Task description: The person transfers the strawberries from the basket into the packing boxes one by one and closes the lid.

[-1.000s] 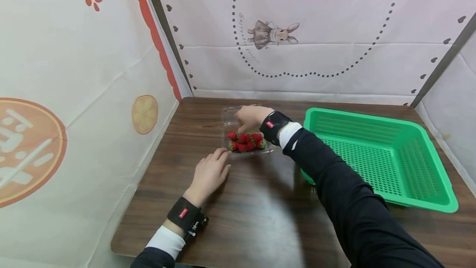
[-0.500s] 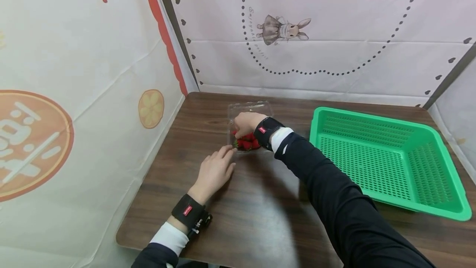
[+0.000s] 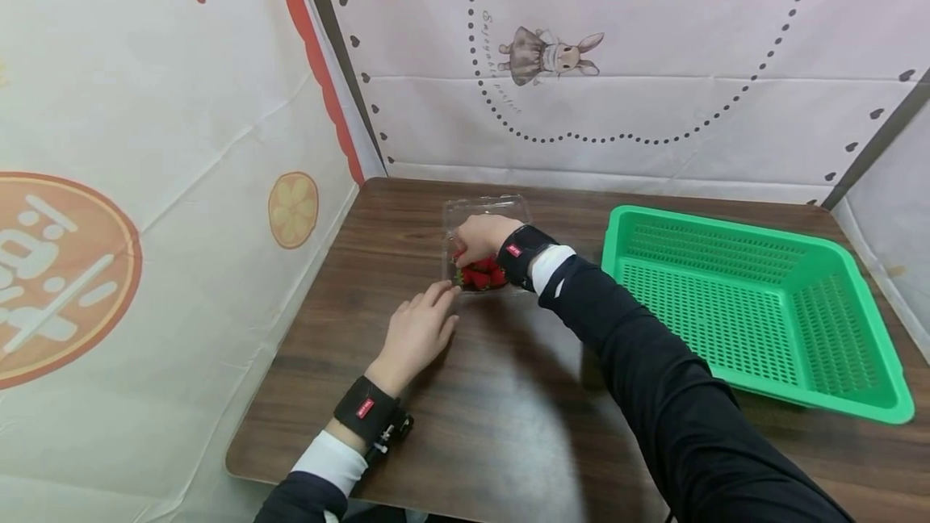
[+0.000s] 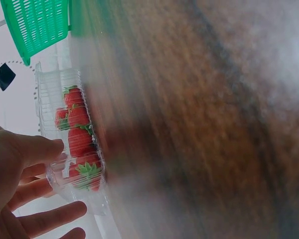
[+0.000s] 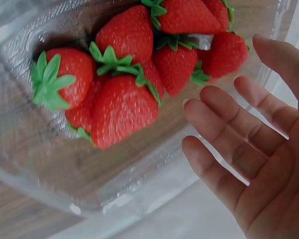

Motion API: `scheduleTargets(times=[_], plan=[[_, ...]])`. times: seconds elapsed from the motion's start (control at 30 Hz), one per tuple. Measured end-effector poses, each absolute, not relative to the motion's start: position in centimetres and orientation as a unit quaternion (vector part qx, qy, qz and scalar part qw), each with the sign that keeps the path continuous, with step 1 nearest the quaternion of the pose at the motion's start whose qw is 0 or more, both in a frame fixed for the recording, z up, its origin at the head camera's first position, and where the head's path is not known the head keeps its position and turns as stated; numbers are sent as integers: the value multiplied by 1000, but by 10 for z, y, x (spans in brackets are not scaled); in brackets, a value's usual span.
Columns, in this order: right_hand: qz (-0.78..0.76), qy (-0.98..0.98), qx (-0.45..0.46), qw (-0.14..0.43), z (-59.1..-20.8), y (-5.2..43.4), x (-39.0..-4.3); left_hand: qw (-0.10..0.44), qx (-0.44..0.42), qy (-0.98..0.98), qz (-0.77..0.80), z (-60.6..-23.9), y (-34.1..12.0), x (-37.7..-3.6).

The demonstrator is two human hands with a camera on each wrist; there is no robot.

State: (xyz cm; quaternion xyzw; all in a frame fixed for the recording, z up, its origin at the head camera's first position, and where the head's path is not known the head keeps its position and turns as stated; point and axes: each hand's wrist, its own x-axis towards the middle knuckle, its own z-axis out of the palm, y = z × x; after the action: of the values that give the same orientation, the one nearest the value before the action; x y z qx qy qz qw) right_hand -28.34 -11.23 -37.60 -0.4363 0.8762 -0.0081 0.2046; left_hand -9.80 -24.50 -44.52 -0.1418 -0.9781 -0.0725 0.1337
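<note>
A clear plastic box [image 3: 454,212] with several red strawberries [image 3: 483,275] lies on the table. Over it, my right hand [image 3: 483,236] reaches down from the right; the head view hides its fingertips. In the right wrist view that hand [image 5: 254,134] has loosely bent fingers, its thumb and index finger beside the rightmost strawberry [image 5: 228,55], with no grip on it visible. My left hand [image 3: 414,333] lies at the box's near left corner. The left wrist view shows its spread fingers, the thumb [image 4: 45,149] against the box's end.
A green plastic basket [image 3: 726,224] with perforated sides stands to the right on the brown wooden table [image 3: 494,442]. White printed cloths [image 3: 654,39] hang behind and at both sides.
My right hand has lowered from above the strawberries to among them, moving slightly left and nearer. The left hand keeps its place at the box corner. The head view has shifted a little.
</note>
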Motion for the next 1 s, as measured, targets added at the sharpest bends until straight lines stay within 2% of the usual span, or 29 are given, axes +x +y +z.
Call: scheduleTargets(times=[0.43, 0.63, 0.83, 1.0], plan=[[-24, 881, -439, 173, -339, -55, -294, 148, -154, -973, -88, -450, -234, -102], [-46, 884, -438, 155, -305, -7, -303, 147, -152, -973, -93, -454, -233, -103], [-40, 905, -388, 169, -278, 47, -310, 137, -145, -976, -91, -450, -236, -104], [-40, 919, -346, 184, -272, 96, -308, 140, -145, -975, -94, -449, -236, -104]])
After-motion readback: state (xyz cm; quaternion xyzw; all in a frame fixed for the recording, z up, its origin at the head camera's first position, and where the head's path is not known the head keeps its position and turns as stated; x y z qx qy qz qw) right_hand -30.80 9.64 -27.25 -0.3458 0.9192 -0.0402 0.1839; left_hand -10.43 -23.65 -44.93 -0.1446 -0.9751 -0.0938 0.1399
